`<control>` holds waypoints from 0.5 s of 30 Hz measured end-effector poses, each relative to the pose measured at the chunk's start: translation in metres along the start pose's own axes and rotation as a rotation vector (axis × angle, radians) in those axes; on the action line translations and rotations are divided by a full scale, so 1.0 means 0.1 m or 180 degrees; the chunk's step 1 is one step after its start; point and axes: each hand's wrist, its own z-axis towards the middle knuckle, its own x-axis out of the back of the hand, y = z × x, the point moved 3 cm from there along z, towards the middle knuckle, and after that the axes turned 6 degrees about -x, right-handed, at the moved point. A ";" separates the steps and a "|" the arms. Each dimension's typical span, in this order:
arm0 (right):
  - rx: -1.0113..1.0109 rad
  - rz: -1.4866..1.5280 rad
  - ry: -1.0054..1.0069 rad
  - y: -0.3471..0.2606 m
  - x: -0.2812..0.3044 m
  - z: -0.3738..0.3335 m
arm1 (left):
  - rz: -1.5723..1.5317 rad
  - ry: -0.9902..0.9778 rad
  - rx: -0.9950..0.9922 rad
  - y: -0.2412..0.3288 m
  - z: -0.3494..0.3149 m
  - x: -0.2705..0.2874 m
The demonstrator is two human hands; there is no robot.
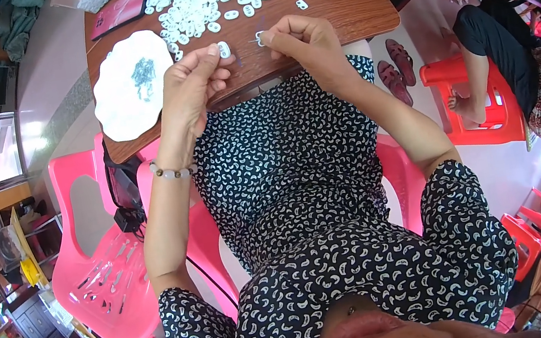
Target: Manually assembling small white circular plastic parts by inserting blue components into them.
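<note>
Left grip (193,84): you're pinching an oval tag (224,50), long axis running eleven-to-five; right grip (310,47), at tag's three o'clock: you're pinching a small white piece (260,37).

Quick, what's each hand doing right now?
Left hand: closed, pinching a white oval piece.
Right hand: closed, pinching a small white piece, partly hidden by fingers.

Indoor room, apparently domestic, pink plastic armchair (80,267), red plastic seat (499,133), wood-grain table (353,17), dark panelled cabinet (44,336), glossy pale floor (428,124)
</note>
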 end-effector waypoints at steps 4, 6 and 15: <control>-0.0035 -0.0004 -0.0136 -0.09 -0.12 -0.11 | -0.0281 -0.0086 0.0183 0.06 -0.20 -0.06; 0.0104 -0.0232 -0.0153 -0.11 -0.14 -0.13 | -0.0415 -0.0108 0.0190 0.04 -0.26 -0.06; 0.0154 -0.0271 -0.0157 -0.14 -0.20 -0.16 | -0.0414 -0.0172 0.0021 0.07 -0.35 -0.09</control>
